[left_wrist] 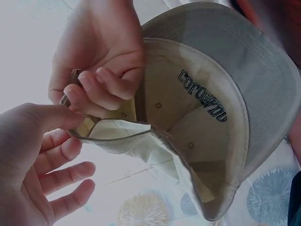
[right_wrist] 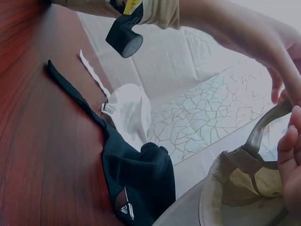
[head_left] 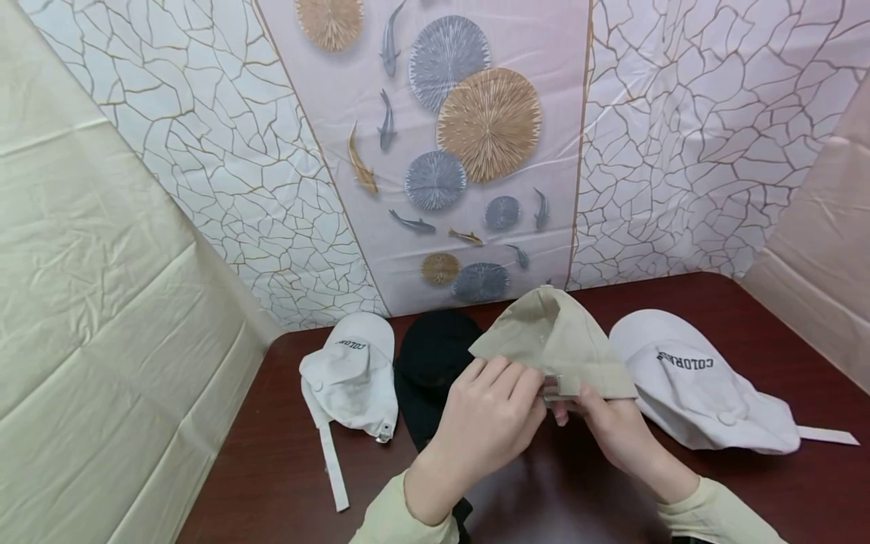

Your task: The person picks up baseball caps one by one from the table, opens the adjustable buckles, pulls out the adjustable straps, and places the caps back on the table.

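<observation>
A beige baseball cap [head_left: 584, 347] is held up above the table with its back opening toward me. My left hand [head_left: 485, 412], its back toward me, grips the strap end with curled fingers beside a metal buckle [head_left: 552, 385]. At the band on the other side of the buckle, my right hand [head_left: 615, 431] pinches with the thumb in front and fingers behind. In the left wrist view the cap's brim [left_wrist: 268, 89] and inside show, with dark lettering [left_wrist: 202, 96] within. The strap [right_wrist: 263, 125] arches from the band in the right wrist view.
On the dark red table [head_left: 251, 446] a white cap [head_left: 353, 378] with its strap hanging loose lies at left. Beside it is a black cap [head_left: 435, 355], partly behind my left hand. Another white cap [head_left: 700, 385] lies at right, its strap stretched out. Patterned cloth [head_left: 435, 45] hangs behind.
</observation>
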Available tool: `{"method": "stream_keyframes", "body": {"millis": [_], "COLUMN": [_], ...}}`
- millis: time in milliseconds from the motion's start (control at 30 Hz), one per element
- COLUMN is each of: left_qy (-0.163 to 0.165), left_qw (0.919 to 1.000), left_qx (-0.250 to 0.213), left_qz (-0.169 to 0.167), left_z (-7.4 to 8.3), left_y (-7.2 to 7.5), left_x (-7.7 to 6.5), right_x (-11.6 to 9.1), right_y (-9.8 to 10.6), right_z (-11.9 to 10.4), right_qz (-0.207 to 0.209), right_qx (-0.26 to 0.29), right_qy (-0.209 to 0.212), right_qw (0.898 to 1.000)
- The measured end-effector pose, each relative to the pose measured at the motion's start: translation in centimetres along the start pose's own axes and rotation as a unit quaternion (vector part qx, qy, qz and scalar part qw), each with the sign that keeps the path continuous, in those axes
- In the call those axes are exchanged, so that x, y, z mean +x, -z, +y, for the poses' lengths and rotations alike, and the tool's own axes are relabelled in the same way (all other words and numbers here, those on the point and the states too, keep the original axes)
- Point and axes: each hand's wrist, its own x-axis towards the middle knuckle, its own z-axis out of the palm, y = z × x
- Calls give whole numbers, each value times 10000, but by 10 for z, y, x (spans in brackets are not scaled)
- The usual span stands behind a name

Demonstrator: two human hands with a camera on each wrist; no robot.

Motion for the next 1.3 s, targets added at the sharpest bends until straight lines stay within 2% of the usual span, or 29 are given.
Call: {"method": "stream_keyframes", "body": {"millis": [67,167,433,700,833,1033,1167,1300], "left_qy": [-43,-74,-6,140,236,300,300,286], "left_qw": [10000,10000,9998,9988,9987,9988,9988,9976], "left_qx": [-5,-4,17,235,152,98,49,-387], "left_qz": [27,4,-180,-397,-416,-387,-379,-497], "left_z": [0,0,2,-7,-9,-7,-7,-7], "left_y": [1,3,3,-6,-7,-3,1,9], "left_x": [0,1,0,-4,-5,-2,0,0], "right_x": [0,0,-1,4,5,6,5,3], "right_y": [1,1,1,3,4,3,3,6], "right_z": [1,1,-2,-9,-11,-10,-9,-8], "right_qz": [-166,-180,252,768,733,641,550,301], "right_qx": [-43,-81,-102,476,483,171,186,307], "right_qy": [29,-1,-243,-337,-214,-278,-299,-364], "right_qw": [9998,9998,9993,9953,9959,9974,9979,9984]}}
